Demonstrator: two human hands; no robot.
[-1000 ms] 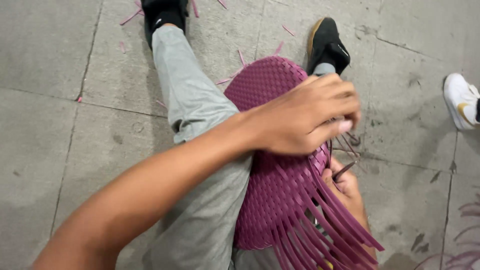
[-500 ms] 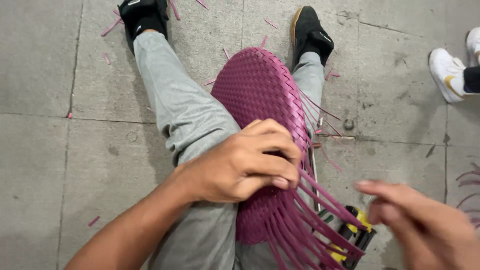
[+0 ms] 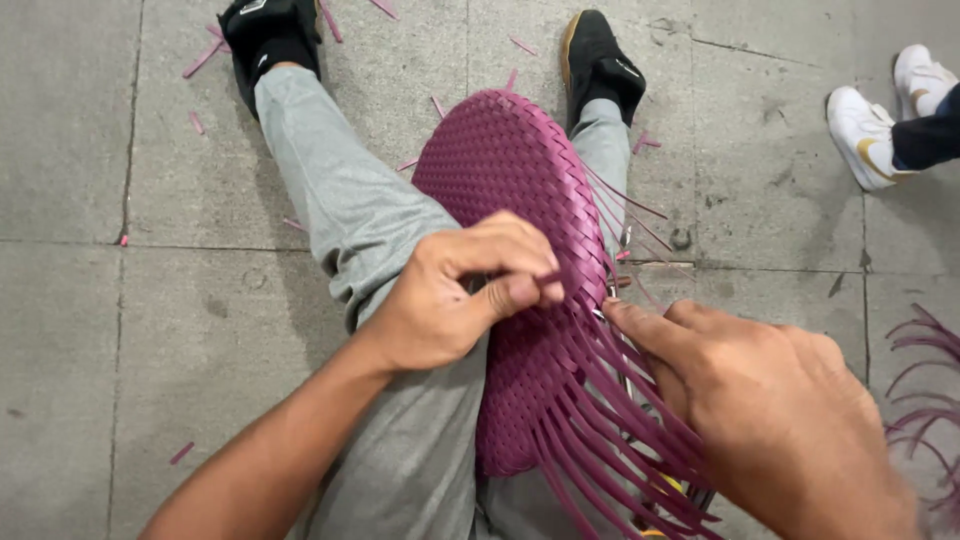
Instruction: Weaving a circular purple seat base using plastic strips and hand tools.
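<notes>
**Hands at the weave's loose edge**

A purple woven piece (image 3: 505, 170) rests on the person's lap, between the grey-trousered legs (image 3: 340, 210), its closed rounded end far and its loose strips (image 3: 590, 420) fanning near and right. The left hand (image 3: 455, 295) lies on the weave's right edge, its grip narrow, thumb and fingers pinching a strip. The right hand (image 3: 780, 420) is just right of it, forefinger laid on the strips at the same edge; whether its grip holds anything I cannot tell. Bare floor (image 3: 120, 330) opens wide to the left. Far right stand white shoes (image 3: 865, 125); more purple strips (image 3: 925, 370) crowd the right border.
</notes>
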